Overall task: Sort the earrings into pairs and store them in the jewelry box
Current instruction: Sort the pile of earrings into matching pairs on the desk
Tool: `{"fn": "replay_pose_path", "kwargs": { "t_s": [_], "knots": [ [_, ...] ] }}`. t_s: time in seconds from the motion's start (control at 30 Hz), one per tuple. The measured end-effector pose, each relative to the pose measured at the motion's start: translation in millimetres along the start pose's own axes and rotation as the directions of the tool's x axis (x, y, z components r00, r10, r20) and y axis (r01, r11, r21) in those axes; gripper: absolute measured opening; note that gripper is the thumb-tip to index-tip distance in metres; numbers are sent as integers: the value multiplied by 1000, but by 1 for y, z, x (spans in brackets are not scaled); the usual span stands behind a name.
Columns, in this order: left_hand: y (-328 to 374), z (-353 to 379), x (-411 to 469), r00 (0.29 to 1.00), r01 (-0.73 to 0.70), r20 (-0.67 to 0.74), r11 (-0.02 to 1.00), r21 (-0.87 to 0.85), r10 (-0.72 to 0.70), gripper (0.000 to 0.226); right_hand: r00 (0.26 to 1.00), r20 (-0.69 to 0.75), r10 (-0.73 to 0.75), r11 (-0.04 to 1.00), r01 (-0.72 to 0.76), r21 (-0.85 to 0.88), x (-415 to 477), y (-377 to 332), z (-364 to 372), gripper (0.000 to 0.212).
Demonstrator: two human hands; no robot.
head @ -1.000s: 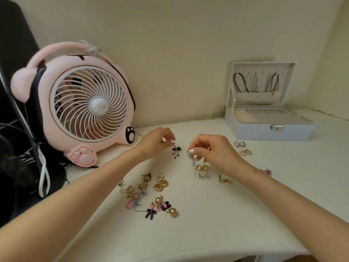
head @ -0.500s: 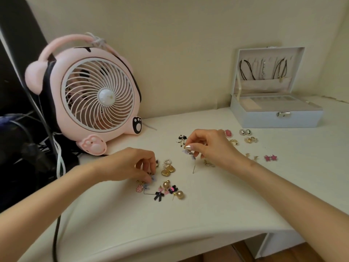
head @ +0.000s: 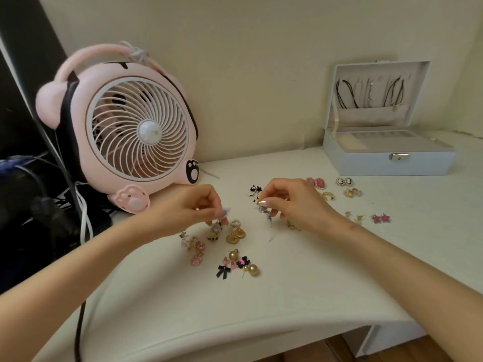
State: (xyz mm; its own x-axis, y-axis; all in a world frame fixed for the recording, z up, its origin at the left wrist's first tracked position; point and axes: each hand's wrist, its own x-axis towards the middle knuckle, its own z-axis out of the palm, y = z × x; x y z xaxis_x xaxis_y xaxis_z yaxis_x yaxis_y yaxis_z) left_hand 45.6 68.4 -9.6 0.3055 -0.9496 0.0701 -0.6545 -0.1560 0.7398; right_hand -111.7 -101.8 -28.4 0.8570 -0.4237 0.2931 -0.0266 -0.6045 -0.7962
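Pairing two lilac earrings
Loose earrings (head: 235, 259) lie nearest; left hand (head: 193, 207) pinches a lilac earring (head: 225, 210), right hand (head: 292, 202) pinches a dangling earring (head: 268, 215). Light, likely fragile: hold the top. Jewelry box (head: 386, 163) open at two o'clock.

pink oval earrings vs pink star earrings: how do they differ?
The pink oval earrings are rounded with a pale rim; the pink star earrings are pointed. The ovals look larger than the stars. The ovals sit nearer the jewelry box; the stars lie nearer the camera. Both: pink, paired side by side on the desk, unboxed.
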Motion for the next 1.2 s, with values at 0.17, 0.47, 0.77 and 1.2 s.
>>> {"fn": "replay_pose_path", "kwargs": {
  "t_s": [0.17,0.47,0.77,1.2],
  "knots": [
    [18,8,24,996,-46,-77,992,-120,37,14,999,-35,-4,1000,4,1,4,-4,-4,14],
    [4,31,47,970,-218,-60,952,212,236,7,992,97,83,996,-86,28,12,3,-11,6],
    [-16,39,54,946,-268,-45,852,449,322,5,988,-25,152,942,-152,-300,36,19,0,4],
    [-6,48,78,985,-34,-104,748,663,137,18,981,-55,183,888,-190,-419,48,22,4,4]
  ]
}}
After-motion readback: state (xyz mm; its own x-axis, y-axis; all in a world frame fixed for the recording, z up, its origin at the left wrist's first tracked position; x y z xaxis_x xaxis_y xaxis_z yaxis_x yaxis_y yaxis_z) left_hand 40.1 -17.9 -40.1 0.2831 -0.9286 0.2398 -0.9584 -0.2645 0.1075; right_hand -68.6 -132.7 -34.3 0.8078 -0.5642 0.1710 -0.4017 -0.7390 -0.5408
